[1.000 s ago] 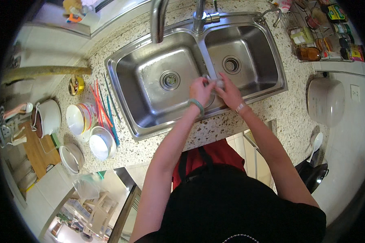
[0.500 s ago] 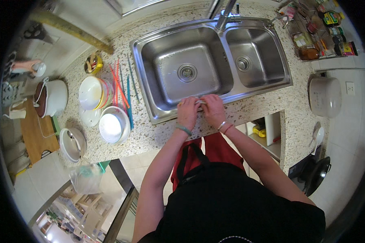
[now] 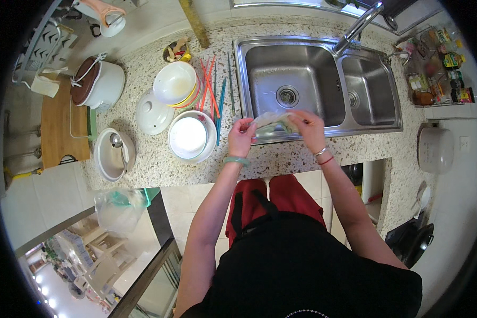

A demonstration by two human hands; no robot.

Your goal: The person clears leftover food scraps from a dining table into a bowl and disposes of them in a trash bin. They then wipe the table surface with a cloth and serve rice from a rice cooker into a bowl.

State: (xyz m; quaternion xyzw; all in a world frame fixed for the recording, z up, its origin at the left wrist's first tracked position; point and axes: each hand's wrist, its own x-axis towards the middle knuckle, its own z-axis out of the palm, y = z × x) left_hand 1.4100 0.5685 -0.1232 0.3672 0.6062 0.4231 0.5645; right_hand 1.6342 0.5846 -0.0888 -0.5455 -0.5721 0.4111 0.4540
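Note:
Both my hands hold a pale, crumpled cloth stretched between them over the front rim of the steel double sink. My left hand, with a green bangle on its wrist, grips the cloth's left end. My right hand, with bracelets on its wrist, grips the right end. The cloth hangs just above the left basin's front edge.
On the speckled counter to my left stand stacked white bowls, a white plate, a lid, coloured chopsticks, a metal bowl with a ladle and a white pot. A tap rises behind the sink. Bottles crowd the right.
My hands have drawn back from the sink divider to the sink's front rim and moved apart, spreading the cloth. The view has shifted, so the sink now sits further right.

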